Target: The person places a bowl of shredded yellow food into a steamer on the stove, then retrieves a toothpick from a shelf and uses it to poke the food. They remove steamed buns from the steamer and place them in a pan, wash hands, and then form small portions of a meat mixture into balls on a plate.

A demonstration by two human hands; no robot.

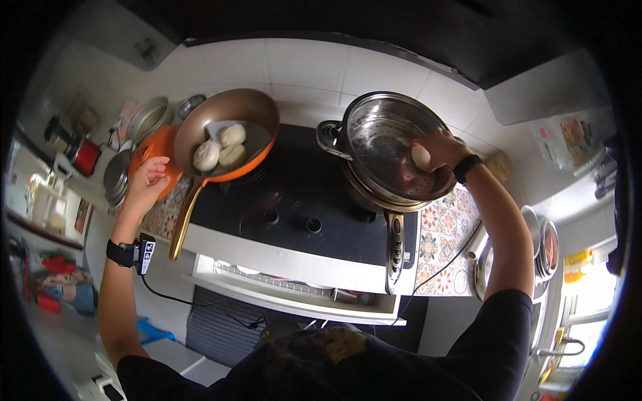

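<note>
My right hand is inside a stainless steel steamer basket, its fingers closed round a pale bun low over the perforated bottom. The steamer sits on a pot on the right side of the hob. On the left, an orange frying pan with a brown inside and a gold handle holds three whitish buns over a greyish patch. My left hand is raised left of that handle, beside an orange, rounded piece of cookware. Its fingers are loosely bent and apart, with nothing seen in them.
A black hob with two knobs lies between the pans. The lower pot's long handle juts toward me over the front edge. Below, a white drawer stands pulled out. Metal bowls crowd the left counter; a patterned mat covers the right.
</note>
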